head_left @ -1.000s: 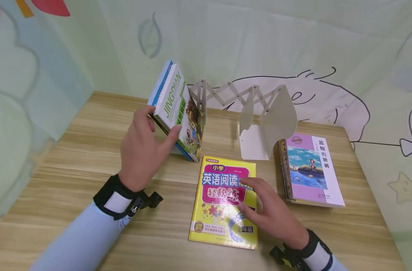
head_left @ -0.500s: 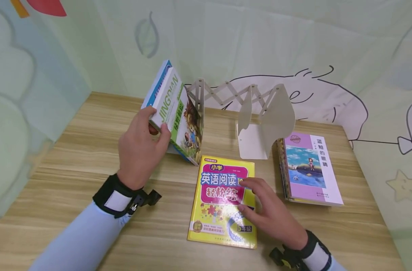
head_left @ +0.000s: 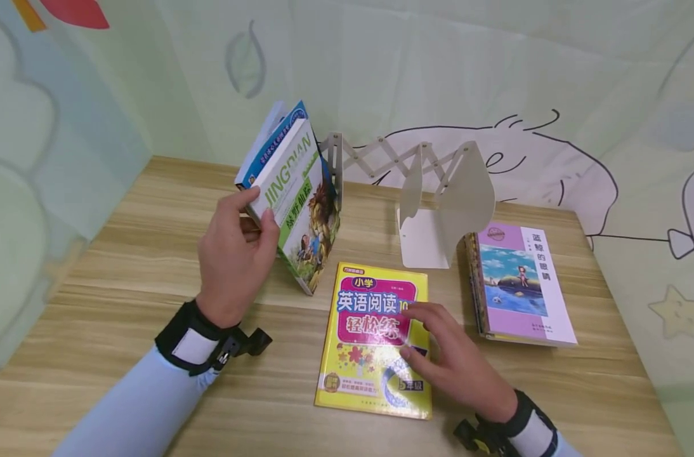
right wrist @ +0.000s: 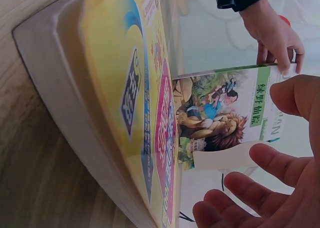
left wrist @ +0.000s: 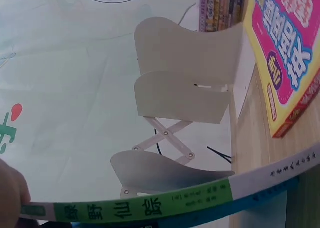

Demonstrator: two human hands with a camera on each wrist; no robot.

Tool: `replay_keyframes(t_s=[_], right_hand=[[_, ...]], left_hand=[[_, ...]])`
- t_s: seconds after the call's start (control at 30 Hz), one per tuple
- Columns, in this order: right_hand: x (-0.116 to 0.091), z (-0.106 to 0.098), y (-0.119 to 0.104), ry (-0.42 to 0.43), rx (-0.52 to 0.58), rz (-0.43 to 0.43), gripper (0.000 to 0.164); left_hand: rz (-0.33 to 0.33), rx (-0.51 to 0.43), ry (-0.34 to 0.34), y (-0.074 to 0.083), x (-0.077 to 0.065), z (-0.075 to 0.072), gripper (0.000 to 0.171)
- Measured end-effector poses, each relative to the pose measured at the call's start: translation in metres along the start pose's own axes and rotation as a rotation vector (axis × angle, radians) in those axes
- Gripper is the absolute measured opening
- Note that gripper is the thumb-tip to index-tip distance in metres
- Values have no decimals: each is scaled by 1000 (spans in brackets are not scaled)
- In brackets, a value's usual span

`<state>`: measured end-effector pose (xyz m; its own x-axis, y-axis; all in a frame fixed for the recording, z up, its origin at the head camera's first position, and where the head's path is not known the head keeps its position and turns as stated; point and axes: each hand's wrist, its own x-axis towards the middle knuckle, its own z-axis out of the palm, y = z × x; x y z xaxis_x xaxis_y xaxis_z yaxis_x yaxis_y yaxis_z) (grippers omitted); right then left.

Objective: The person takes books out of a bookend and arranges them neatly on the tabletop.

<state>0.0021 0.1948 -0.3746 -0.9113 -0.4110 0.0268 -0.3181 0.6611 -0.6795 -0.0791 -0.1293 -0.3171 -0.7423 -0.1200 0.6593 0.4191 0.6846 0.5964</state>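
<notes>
My left hand pinches the upper near corner of a white and green storybook with a lion on its cover. This book stands upright, leaning, at the left end of a metal bookend rack. Just behind it is a blue book, with a paler edge further left. Its green spine crosses the bottom of the left wrist view. Over the right side of a thick yellow workbook, which lies flat on the table, my right hand hovers with relaxed, spread fingers.
A pile of books topped by a purple cover lies right of the rack. The rack's crossed arms run along the back, close to the printed wall sheet. Wood-grain table lies beneath everything.
The left hand has drawn the green and white storybook toward me, apart from the blue book, which now shows more of its spine. The right hand has stayed nearly still.
</notes>
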Motion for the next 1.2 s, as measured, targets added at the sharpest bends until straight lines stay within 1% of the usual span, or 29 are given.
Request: replay_keyframes(t_s=[0.13,0.23,0.33,0.47,0.6,0.67,0.77,0.83,0.87,0.9,0.97,1.0,1.07,1.13,1.2], right_hand=[[-1,0,1,0,2,-2,51],[-1,0,3,-4,9,-4,51],[-1,0,4,-6,10,-6,50],[-1,1,6,-3,12,-17,49],[1,1,7,-1,26,-31,49],[1,2,7,-2,37,-37,49],[0,2,7,6,41,-54,50],[0,1,7,17,48,-78,53],[0,1,7,27,52,-95,54],[0,0,7,38,55,-108,56],[0,-1,6,58,73,-133,62],[1,-2,6,66,91,-141,65],[1,-3,6,70,134,-163,66],[2,-4,5,56,191,-174,64],[1,-5,4,38,239,-176,56]], left_hand=[[-4,-39,16,4,-2,-1,38],[7,-48,25,10,-5,-5,38],[21,-40,26,19,-10,-13,37],[60,-36,28,35,-17,-25,37],[142,-45,13,50,-22,-37,36],[200,-43,25,56,-25,-41,33],[328,-60,77,63,-29,-45,32],[422,-68,135,65,-33,-46,33],[462,-89,159,66,-34,-45,32],[495,-113,169,66,-36,-45,31],[531,-177,178,65,-39,-43,31],[544,-227,174,65,-40,-42,30],[550,-343,120,66,-42,-40,30],[538,-444,49,68,-44,-39,30],[495,-530,-32,70,-46,-38,31]])
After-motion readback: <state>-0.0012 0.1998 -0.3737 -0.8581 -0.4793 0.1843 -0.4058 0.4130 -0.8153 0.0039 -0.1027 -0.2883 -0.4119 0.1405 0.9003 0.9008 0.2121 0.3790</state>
